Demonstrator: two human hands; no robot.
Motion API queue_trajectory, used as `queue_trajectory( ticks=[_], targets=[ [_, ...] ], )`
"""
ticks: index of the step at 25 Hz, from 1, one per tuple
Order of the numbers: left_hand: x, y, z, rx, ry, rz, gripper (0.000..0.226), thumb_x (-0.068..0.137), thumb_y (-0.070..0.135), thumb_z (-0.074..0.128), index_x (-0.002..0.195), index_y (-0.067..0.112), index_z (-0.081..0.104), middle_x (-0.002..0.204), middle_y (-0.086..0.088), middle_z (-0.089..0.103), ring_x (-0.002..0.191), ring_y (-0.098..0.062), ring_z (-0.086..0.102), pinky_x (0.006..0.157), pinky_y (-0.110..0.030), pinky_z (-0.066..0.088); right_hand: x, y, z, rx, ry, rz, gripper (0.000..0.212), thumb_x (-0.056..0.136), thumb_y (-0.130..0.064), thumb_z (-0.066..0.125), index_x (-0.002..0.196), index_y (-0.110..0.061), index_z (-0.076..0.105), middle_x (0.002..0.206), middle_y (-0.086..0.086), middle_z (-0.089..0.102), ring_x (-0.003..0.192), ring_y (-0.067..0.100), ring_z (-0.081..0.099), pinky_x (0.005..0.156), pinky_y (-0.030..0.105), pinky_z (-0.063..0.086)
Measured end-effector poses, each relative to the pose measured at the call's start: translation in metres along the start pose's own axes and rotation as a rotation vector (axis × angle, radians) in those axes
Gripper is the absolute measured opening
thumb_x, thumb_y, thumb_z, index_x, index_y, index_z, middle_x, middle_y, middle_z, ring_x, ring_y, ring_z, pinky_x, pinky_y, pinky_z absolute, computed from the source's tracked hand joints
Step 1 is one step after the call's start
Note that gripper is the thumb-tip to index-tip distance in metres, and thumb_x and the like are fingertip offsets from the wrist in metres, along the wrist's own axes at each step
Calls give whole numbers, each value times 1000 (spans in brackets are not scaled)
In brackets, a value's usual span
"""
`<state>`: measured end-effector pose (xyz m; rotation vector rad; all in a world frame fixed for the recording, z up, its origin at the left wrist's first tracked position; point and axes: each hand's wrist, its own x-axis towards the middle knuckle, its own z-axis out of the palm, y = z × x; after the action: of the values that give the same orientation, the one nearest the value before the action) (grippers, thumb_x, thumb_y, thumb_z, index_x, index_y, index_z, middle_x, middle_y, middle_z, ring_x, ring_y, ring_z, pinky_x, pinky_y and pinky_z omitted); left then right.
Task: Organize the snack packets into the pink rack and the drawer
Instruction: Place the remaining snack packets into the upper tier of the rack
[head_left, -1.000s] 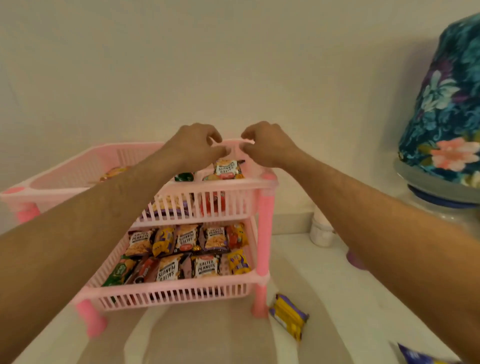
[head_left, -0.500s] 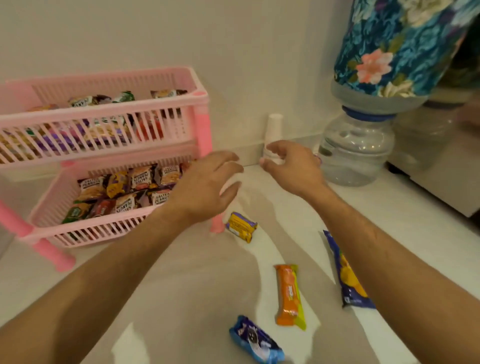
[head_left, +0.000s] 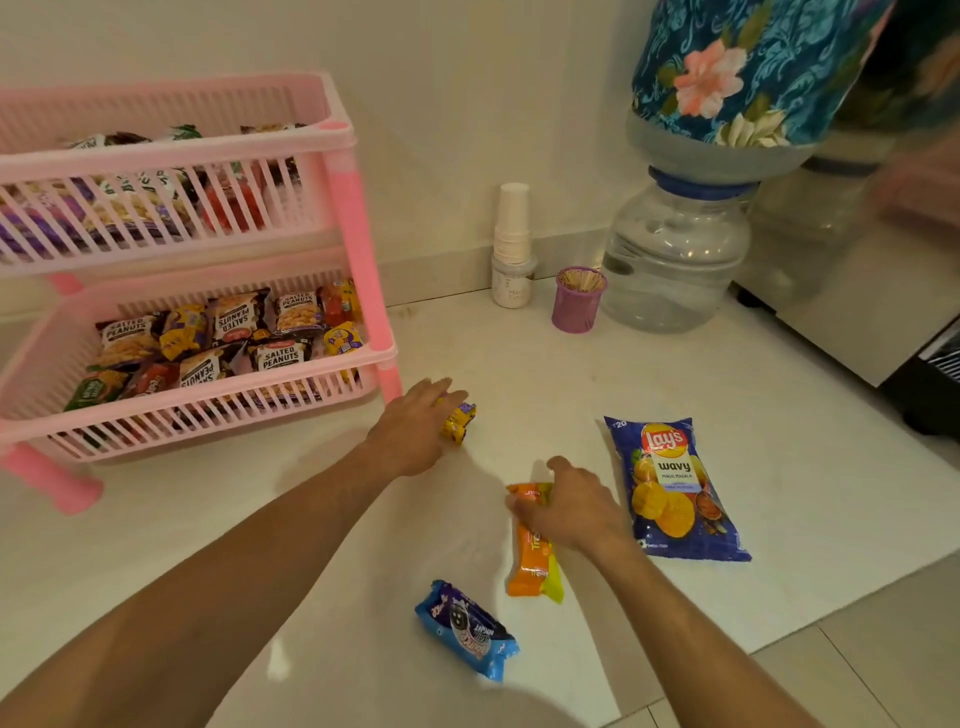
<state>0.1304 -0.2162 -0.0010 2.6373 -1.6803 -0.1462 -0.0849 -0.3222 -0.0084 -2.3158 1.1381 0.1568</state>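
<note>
A pink two-tier rack (head_left: 156, 158) stands at the left on the white counter, with snack packets in both tiers; salted peanut packets (head_left: 280, 356) fill the lower one. My left hand (head_left: 415, 434) lies with straight fingers on a small yellow packet (head_left: 461, 422) beside the rack's front right leg. My right hand (head_left: 569, 506) curls round the top end of an orange packet (head_left: 535, 569). A blue biscuit packet (head_left: 465, 629) lies nearer to me. A blue Lay's chips bag (head_left: 675, 488) lies flat to the right. No drawer is in view.
Against the back wall stand a stack of paper cups (head_left: 513, 228) on a small jar and a purple toothpick holder (head_left: 578, 300). A water dispenser jar (head_left: 675, 260) with a floral cover sits at the back right. The counter edge runs along the lower right.
My hands left the rack's top tier and dropped to the counter. The left now touches the yellow packet and the right holds the orange one. The view swung right and down.
</note>
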Motion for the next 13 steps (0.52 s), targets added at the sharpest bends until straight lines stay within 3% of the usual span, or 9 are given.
queue_trajectory(
  ticks=[4, 8, 10, 13],
  targets=[
    [17, -1, 13, 69, -43, -49, 83, 86, 11, 59, 154, 25, 12, 162, -1, 11, 148, -25, 11, 115, -42, 26, -9, 3, 28, -41, -9, 24, 89, 63, -76, 60, 133, -28, 34, 123, 5, 54, 109, 28, 59, 82, 39, 49],
    [23, 0, 19, 150, -10, -41, 66, 89, 11, 53, 149, 23, 29, 149, -2, 35, 139, -25, 27, 102, -38, 36, -10, 4, 37, -7, -7, 14, 87, 66, -61, 67, 136, -28, 28, 122, 3, 54, 105, 25, 59, 76, 36, 49],
    [20, 1, 18, 179, 22, -37, 59, 88, 18, 55, 144, 25, 36, 137, -1, 44, 128, -25, 37, 95, -37, 37, -10, 3, 38, -6, 9, 5, 85, 67, -58, 67, 136, -27, 29, 122, 2, 55, 106, 25, 59, 77, 36, 49],
    [7, 2, 16, 133, 34, -46, 57, 86, 46, 57, 137, 24, 44, 125, -4, 49, 115, -25, 45, 90, -37, 37, -6, 3, 35, 15, 26, -11, 80, 69, -55, 66, 136, -27, 32, 121, 3, 57, 104, 25, 60, 80, 39, 52]
  ],
)
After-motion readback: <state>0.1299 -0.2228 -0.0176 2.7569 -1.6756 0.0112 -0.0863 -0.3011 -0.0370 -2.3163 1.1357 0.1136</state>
